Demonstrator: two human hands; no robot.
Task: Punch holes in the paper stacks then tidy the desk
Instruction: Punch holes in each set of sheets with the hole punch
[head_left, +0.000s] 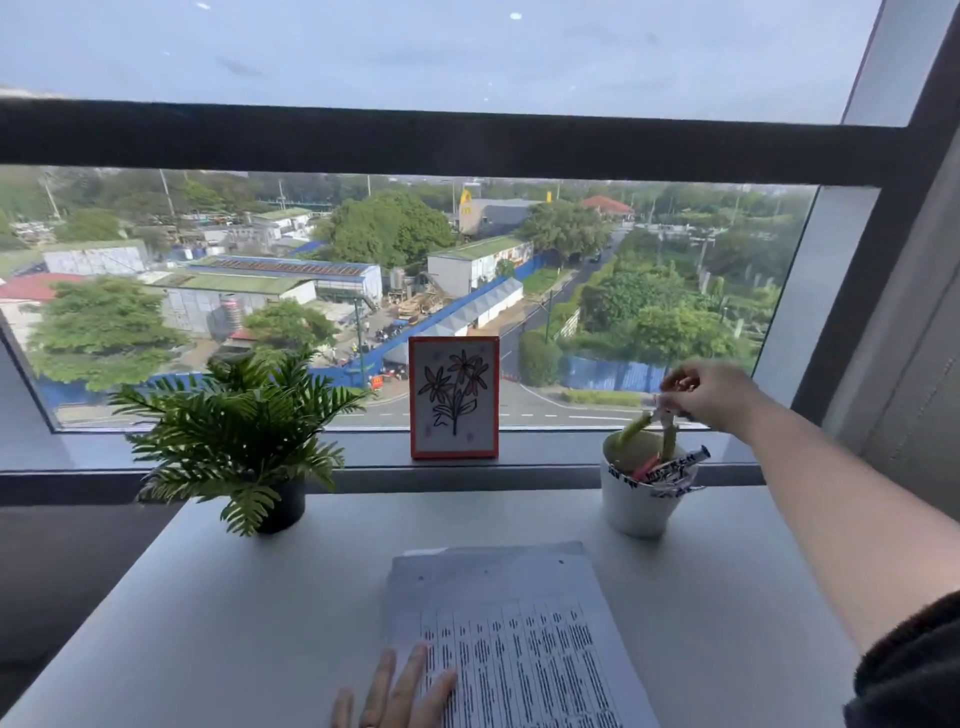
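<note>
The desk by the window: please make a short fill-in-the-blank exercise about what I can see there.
1. The right hand holds a green-handled tool above the white ____.
2. The left hand rests flat on the ____ stack.
3. The framed flower drawing stands between the cup and the potted ____.
4. The top sheet of the paper stack has ____ punched holes near its far edge.

Missing words: cup; paper; plant; two

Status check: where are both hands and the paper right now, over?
Left hand flat on paper stack, holes already visible along top edge. Right hand pinching green-handled tool over white cup. Nothing in the way.
</note>
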